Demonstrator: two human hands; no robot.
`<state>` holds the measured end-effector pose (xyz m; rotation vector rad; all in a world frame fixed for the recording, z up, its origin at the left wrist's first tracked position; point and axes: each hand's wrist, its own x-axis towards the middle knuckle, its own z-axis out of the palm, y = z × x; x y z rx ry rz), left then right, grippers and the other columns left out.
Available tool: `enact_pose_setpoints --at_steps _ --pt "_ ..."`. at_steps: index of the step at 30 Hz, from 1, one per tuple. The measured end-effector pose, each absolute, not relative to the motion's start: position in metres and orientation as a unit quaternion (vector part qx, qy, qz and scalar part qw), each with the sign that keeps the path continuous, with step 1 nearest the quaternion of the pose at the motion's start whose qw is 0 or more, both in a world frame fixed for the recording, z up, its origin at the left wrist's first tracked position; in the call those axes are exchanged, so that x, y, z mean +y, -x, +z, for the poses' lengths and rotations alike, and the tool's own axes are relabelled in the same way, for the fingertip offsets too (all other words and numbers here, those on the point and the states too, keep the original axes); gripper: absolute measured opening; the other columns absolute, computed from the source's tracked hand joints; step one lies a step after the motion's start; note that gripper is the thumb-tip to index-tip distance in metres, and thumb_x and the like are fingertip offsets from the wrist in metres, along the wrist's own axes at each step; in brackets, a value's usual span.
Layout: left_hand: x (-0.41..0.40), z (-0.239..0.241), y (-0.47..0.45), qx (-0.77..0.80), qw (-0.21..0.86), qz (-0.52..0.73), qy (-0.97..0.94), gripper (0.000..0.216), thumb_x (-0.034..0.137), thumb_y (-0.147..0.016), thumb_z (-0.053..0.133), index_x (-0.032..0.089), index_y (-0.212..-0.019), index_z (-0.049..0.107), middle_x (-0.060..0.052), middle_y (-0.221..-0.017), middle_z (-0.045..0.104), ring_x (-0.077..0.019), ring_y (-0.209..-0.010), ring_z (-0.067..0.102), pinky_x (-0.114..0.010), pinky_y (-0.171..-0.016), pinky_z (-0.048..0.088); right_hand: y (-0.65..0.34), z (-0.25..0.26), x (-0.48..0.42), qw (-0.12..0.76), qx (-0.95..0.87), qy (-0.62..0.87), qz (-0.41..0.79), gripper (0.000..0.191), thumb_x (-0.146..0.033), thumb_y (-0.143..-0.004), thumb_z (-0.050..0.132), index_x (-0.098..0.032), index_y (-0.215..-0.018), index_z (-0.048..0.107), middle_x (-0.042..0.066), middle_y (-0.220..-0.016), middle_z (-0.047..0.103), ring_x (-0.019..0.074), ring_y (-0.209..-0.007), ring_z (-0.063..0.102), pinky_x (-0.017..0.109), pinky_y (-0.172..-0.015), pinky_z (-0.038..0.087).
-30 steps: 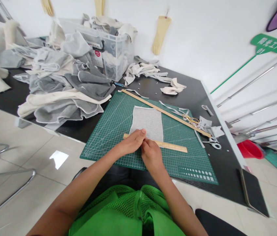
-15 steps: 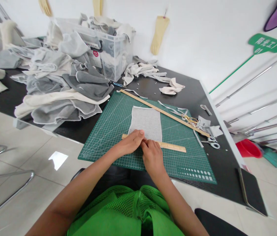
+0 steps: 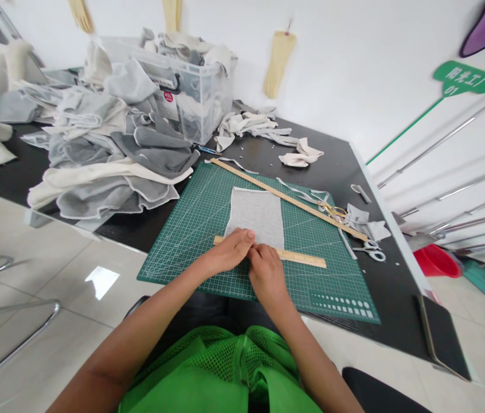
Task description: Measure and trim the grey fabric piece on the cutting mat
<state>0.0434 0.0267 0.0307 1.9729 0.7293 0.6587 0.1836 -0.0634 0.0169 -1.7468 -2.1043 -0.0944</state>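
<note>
Basically, grey cloth piece (image 3: 256, 212) lies flat on the green cutting mat (image 3: 182, 241), just beyond my hands, its near edge running under the short wooden ruler (image 3: 305, 258) and partly hidden by my fingers. My left hand (image 3: 234, 249) lies across that ruler, fingers close together, palm down. My right hand (image 3: 267, 269) is right beside it, touching, fingers curled in narrow at the near side of the ruler; can't tell if they pinch anything, the fingertips are hidden. Long wooden ruler (image 3: 288, 198) sits slantwise past the cloth's far edge, well apart from both hands

Containers: clear plastic box (image 3: 202, 103) at the back of the black table (image 3: 397, 310), stuffed with grey and off-white fabric that heaps over the rim, some showing through the walls. Loose fabric pile (image 3: 92, 149) to its left and in front. Red bucket (image 3: 435, 261) off to the right, contents too hard to make out

Cloth piece itself: light grey, roughly rectangular, smooth and spread out, paler strip along the far edge, sides slightly wavy. White-handled scissors (image 3: 371, 250) near the long ruler's right end, pale offcuts (image 3: 358, 215) beside them
</note>
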Motion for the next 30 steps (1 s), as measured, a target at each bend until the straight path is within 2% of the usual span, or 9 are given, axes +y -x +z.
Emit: enact_pose_setpoints --at_steps 5,9,11,13,15,17,19,23,30 --pt "0.026 0.036 -0.045 0.296 0.452 0.252 -0.803 0.059 0.061 -0.106 0.021 0.018 -0.085 0.056 -0.004 -0.087 0.059 -0.0190 -0.088 0.057 -0.035 -0.088 0.047 -0.190 0.015 -0.059 0.220 -0.732 0.645 0.021 0.027 -0.008 -0.099 0.044 -0.017 -0.104 0.068 0.009 -0.094 0.068 0.0243 -0.089 0.059 0.035 -0.083 0.043" --pt "0.027 0.038 -0.045 0.269 0.436 0.234 -0.826 0.050 0.053 -0.107 0.031 0.018 -0.083 0.059 -0.004 -0.091 0.060 -0.0193 -0.095 0.056 -0.036 -0.094 0.045 -0.196 0.016 -0.060 0.249 -0.703 0.662 0.075 0.024 -0.011 -0.100 0.044 -0.016 -0.101 0.068 0.010 -0.093 0.070 0.0243 -0.088 0.062 0.035 -0.081 0.045" --pt "0.028 0.038 -0.045 0.260 0.412 0.217 -0.846 0.045 0.050 -0.106 0.037 0.019 -0.083 0.059 -0.004 -0.093 0.059 -0.0206 -0.099 0.055 -0.038 -0.096 0.044 -0.198 0.020 -0.061 0.268 -0.693 0.661 0.100 0.025 -0.011 -0.100 0.044 -0.017 -0.107 0.068 0.010 -0.097 0.071 0.0239 -0.091 0.063 0.034 -0.083 0.046" --pt "0.027 0.038 -0.043 0.258 0.391 0.199 -0.861 0.034 0.048 -0.102 0.047 0.019 -0.089 0.059 -0.005 -0.098 0.058 -0.0226 -0.105 0.054 -0.039 -0.097 0.045 -0.200 0.024 -0.062 0.278 -0.691 0.655 0.125 0.030 -0.008 -0.098 0.046 -0.019 -0.115 0.067 0.009 -0.102 0.071 0.0230 -0.095 0.064 0.033 -0.086 0.047" --pt "0.027 0.037 -0.041 0.261 0.381 0.187 -0.867 0.026 0.043 -0.094 0.062 0.019 -0.101 0.058 -0.006 -0.107 0.057 -0.0247 -0.110 0.053 -0.041 -0.098 0.046 -0.202 0.030 -0.062 0.271 -0.692 0.654 0.142 0.031 -0.005 -0.094 0.048 -0.020 -0.113 0.069 0.008 -0.102 0.070 0.0221 -0.095 0.063 0.032 -0.086 0.047" --pt "0.027 0.034 -0.040 0.263 0.381 0.181 -0.868 0.036 0.035 -0.085 0.073 0.019 -0.112 0.055 -0.008 -0.115 0.056 -0.0262 -0.115 0.052 -0.041 -0.100 0.046 -0.205 0.034 -0.060 0.253 -0.691 0.661 0.145 0.026 -0.004 -0.093 0.051 -0.019 -0.101 0.072 0.007 -0.097 0.070 0.0215 -0.092 0.063 0.030 -0.084 0.046" --pt "0.028 0.030 -0.039 0.262 0.388 0.184 -0.864 0.042 0.025 -0.082 0.073 0.019 -0.117 0.051 -0.009 -0.120 0.054 -0.0259 -0.117 0.052 -0.040 -0.101 0.046 -0.206 0.037 -0.057 0.235 -0.693 0.666 0.144 0.023 -0.007 -0.094 0.054 -0.019 -0.094 0.073 0.006 -0.093 0.069 0.0208 -0.090 0.063 0.030 -0.082 0.046" --pt "0.032 0.021 -0.040 0.252 0.394 0.214 -0.857 0.031 0.012 -0.084 0.063 0.020 -0.112 0.053 -0.006 -0.117 0.055 -0.0238 -0.116 0.052 -0.040 -0.102 0.045 -0.205 0.038 -0.053 0.214 -0.695 0.672 0.138 0.023 -0.007 -0.095 0.054 -0.018 -0.095 0.074 0.006 -0.091 0.068 0.0194 -0.089 0.064 0.028 -0.081 0.045" --pt "0.034 0.019 -0.042 0.244 0.396 0.234 -0.854 0.010 0.011 -0.091 0.053 0.020 -0.096 0.057 -0.003 -0.103 0.058 -0.0212 -0.107 0.054 -0.036 -0.095 0.046 -0.204 0.032 -0.049 0.175 -0.692 0.690 0.121 0.019 -0.007 -0.092 0.058 -0.019 -0.088 0.073 0.006 -0.088 0.067 0.0199 -0.084 0.063 0.029 -0.075 0.045"
